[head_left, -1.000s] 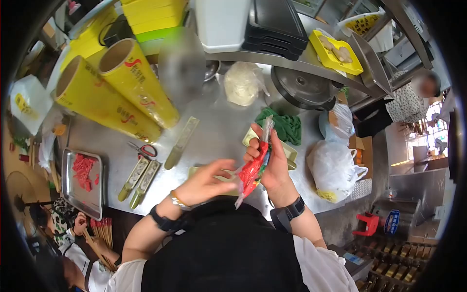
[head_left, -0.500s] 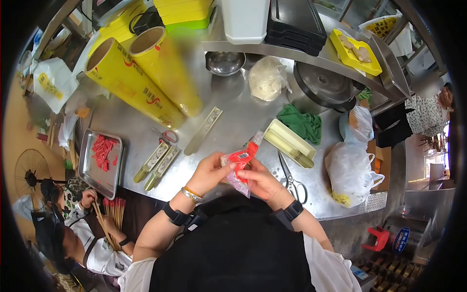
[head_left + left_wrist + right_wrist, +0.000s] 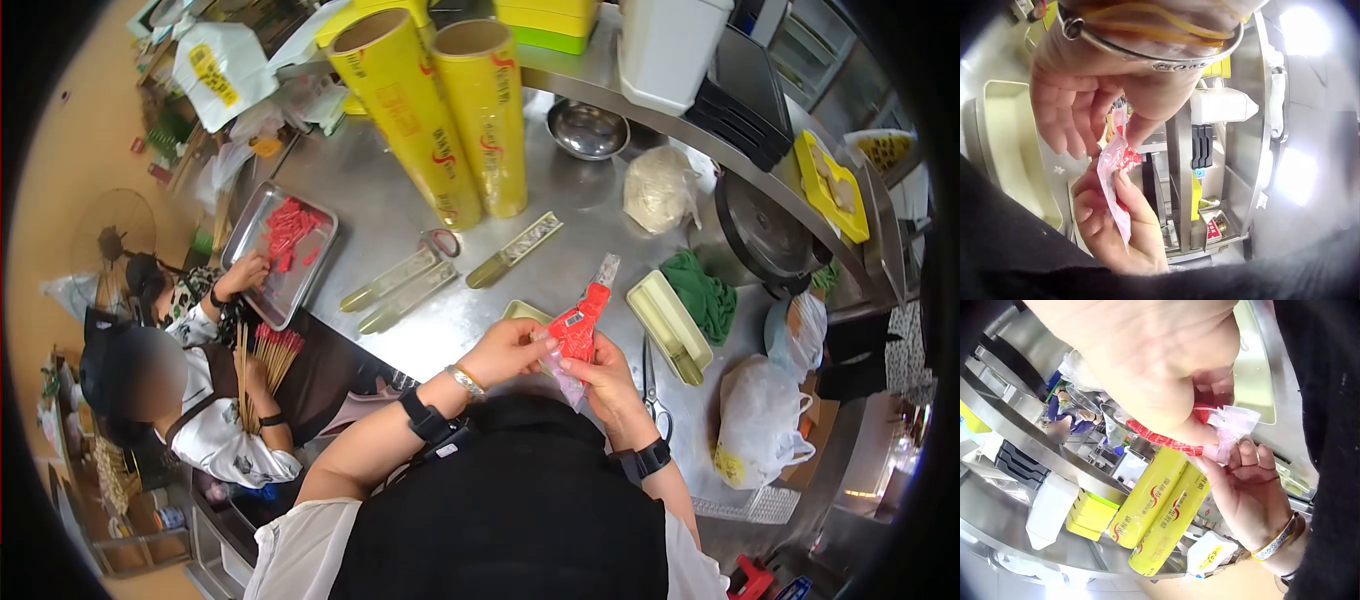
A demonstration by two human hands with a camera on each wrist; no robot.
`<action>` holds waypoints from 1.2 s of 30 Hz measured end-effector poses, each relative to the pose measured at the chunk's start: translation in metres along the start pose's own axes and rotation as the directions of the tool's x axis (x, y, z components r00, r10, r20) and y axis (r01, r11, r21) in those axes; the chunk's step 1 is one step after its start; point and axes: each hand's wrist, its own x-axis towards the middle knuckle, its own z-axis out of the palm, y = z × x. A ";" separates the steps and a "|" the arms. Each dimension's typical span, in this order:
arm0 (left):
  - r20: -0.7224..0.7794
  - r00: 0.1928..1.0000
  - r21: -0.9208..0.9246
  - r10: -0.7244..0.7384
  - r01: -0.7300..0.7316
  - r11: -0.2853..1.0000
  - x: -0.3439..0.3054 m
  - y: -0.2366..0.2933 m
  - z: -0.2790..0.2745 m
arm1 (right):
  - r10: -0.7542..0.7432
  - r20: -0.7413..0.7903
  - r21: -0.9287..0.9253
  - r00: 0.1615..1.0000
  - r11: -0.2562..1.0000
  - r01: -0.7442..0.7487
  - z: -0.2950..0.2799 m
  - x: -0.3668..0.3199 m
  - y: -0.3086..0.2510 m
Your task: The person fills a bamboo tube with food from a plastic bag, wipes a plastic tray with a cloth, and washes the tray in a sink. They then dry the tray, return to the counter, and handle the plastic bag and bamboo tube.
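Observation:
Both hands hold a soft plastic packet [image 3: 578, 335], red with a printed label and a clear, pinkish end. My left hand [image 3: 508, 355] pinches its lower left edge between thumb and fingers. From the right, my right hand [image 3: 612, 388] grips the same pinkish end [image 3: 1230, 428], its thumb lying across the plastic. The two thumbs are close together in the right wrist view. Under the hands, a pale green tray [image 3: 1007, 125] lies on the steel table, partly covered by the left hand in the head view.
Right of the hands lie scissors [image 3: 650, 385] and a pale tray [image 3: 650, 310] holding a green-handled tool. Several similar long tools [image 3: 515, 250] lie ahead, with two yellow film rolls [image 3: 405, 110] behind. At left, a person [image 3: 210, 400] reaches into a metal tray [image 3: 285, 305] of red strips.
My left hand, apart from the packet a second ago, has come to hold it together with the right. The head view has swung left, and the other person's hand has reached the red strips.

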 end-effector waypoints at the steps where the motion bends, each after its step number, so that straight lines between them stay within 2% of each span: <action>1: -0.014 1.000 -0.005 0.003 -0.003 1.000 0.001 -0.005 0.000 | 0.006 0.000 -0.036 1.000 0.999 -0.006 0.002 0.000 -0.001; 3: -0.049 0.993 -0.056 0.111 -0.114 0.992 0.000 -0.016 0.003 | 0.000 0.043 -0.027 0.999 1.000 0.001 0.007 -0.001 -0.001; 5: -0.073 0.987 -0.076 0.146 -0.151 0.986 -0.001 -0.026 0.011 | 0.049 -0.001 0.123 0.999 0.991 -0.048 0.008 -0.001 0.006; 6: -0.110 0.968 -0.095 0.224 -0.235 0.967 -0.003 -0.030 0.019 | 0.052 0.001 0.120 0.999 0.991 -0.052 0.006 -0.001 0.013; 7: -0.146 0.942 -0.109 0.302 -0.319 0.942 -0.004 -0.033 0.023 | 0.125 -0.001 0.154 0.992 0.980 -0.124 0.003 0.001 0.020; 8: -0.133 0.941 -0.074 0.311 -0.322 0.944 -0.004 -0.036 0.023 | 0.197 0.000 0.189 0.980 0.963 -0.193 0.001 0.003 0.023; 9: -0.134 0.941 -0.075 0.312 -0.324 0.943 -0.006 -0.032 0.023 | 0.197 0.000 0.187 0.980 0.963 -0.193 0.005 0.002 0.021; 11: -0.230 0.920 -0.026 0.317 -0.331 0.943 -0.012 -0.022 0.025 | 0.370 0.018 0.268 0.929 0.893 -0.361 0.015 -0.002 0.015; 12: -0.232 0.919 -0.027 0.319 -0.334 0.942 -0.012 -0.023 0.024 | 0.369 0.018 0.265 0.929 0.894 -0.361 0.016 -0.001 0.017; 14: -0.308 0.886 0.224 0.347 -0.287 0.931 -0.013 -0.027 0.020 | 0.167 -0.022 0.127 0.986 0.978 -0.163 0.017 0.001 0.022; 17: -0.336 0.886 0.240 0.319 -0.246 0.939 -0.017 -0.024 0.019 | 0.146 -0.064 0.068 0.987 0.988 -0.141 0.021 0.001 0.013; 18: -0.332 0.888 0.239 0.319 -0.248 0.939 -0.016 -0.025 0.019 | 0.144 -0.068 0.069 0.987 0.988 -0.139 0.018 0.002 0.013; 20: -0.308 0.891 0.138 0.334 -0.306 0.942 -0.013 -0.026 0.020 | 0.173 -0.053 -0.102 0.983 0.979 -0.178 0.009 0.002 0.014; 21: -0.301 0.893 0.136 0.334 -0.306 0.942 -0.013 -0.026 0.018 | 0.170 -0.059 -0.100 0.984 0.979 -0.176 0.009 0.002 0.012; 23: -0.170 0.975 0.000 0.143 -0.146 0.989 -0.014 -0.024 0.012 | 0.155 -0.065 -0.289 0.986 0.942 -0.168 0.013 0.000 0.007; 24: -0.130 0.989 -0.063 0.065 -0.074 0.995 -0.013 -0.022 0.010 | 0.156 -0.072 -0.289 0.985 0.942 -0.170 0.017 -0.002 0.005; 25: -0.124 0.990 -0.067 0.063 -0.072 0.995 -0.013 -0.022 0.011 | 0.091 -0.031 -0.210 0.995 0.973 -0.095 0.022 -0.004 0.005; 26: -0.168 0.980 -0.131 0.110 -0.133 0.983 -0.013 -0.021 0.012 | 0.019 0.005 -0.128 1.000 0.992 -0.019 0.026 -0.005 0.005; 27: -0.210 0.966 -0.190 0.153 -0.194 0.962 -0.012 -0.021 0.013 | 0.015 -0.006 -0.130 1.000 0.991 -0.015 0.028 -0.003 0.009; 29: -0.192 0.968 -0.194 0.164 -0.201 0.960 -0.009 -0.026 0.015 | -0.013 0.107 0.027 0.994 1.000 0.010 0.021 0.000 0.023; 31: -0.177 0.974 -0.152 0.140 -0.167 0.974 -0.006 -0.027 0.013 | -0.003 0.079 -0.041 0.997 0.999 0.006 0.015 0.001 0.027; 33: -0.162 0.979 -0.134 0.127 -0.150 0.980 -0.007 -0.024 0.015 | 0.086 -0.005 -0.202 0.996 0.976 -0.086 0.016 0.002 0.024; 35: -0.218 0.965 0.039 0.148 -0.143 0.989 -0.009 -0.021 0.017 | 0.036 0.022 -0.241 0.999 0.970 -0.030 0.018 0.005 0.027; 36: -0.211 0.966 0.038 0.147 -0.142 0.989 -0.010 -0.021 0.018 | 0.028 -0.050 -0.338 0.998 0.940 -0.043 0.023 0.003 0.023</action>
